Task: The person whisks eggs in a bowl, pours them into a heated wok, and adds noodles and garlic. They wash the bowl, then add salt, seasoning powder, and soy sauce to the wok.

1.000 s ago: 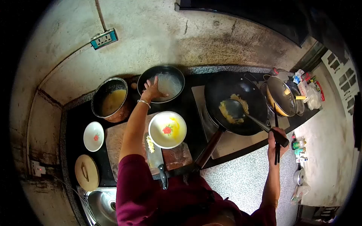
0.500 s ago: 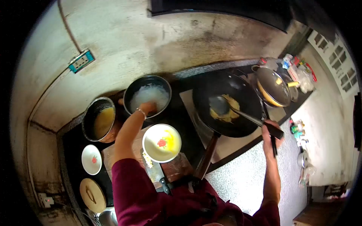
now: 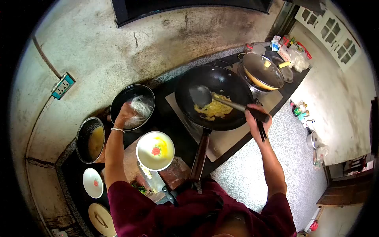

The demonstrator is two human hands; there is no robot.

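Note:
My left hand (image 3: 126, 114) is inside a dark pot (image 3: 152, 103), its fingers closed on white, thin noodles (image 3: 141, 107). In my right hand (image 3: 258, 120) is the dark handle of a spatula (image 3: 201, 96). The spatula's blade rests in the black wok (image 3: 189, 112), beside yellow, egg-like pieces (image 3: 218, 110). Under the right hand passes a second dark, stick-like handle; I cannot tell whether it is held. A white bowl (image 3: 147, 158) with a flower print and yellow residue stands below the pot.
A knife (image 3: 169, 195) and chopped pieces lie on a cutting board (image 3: 130, 162). At left are a pot with yellowish liquid (image 3: 81, 142), a small bowl (image 3: 90, 183) and a round wooden lid (image 3: 98, 221). A lidded yellow pan (image 3: 256, 81) sits beyond the wok.
My left hand has shifted within the pot, and the white noodles now show more clearly. The view has turned, moving the wok leftward in the picture. My right hand still holds the spatula.

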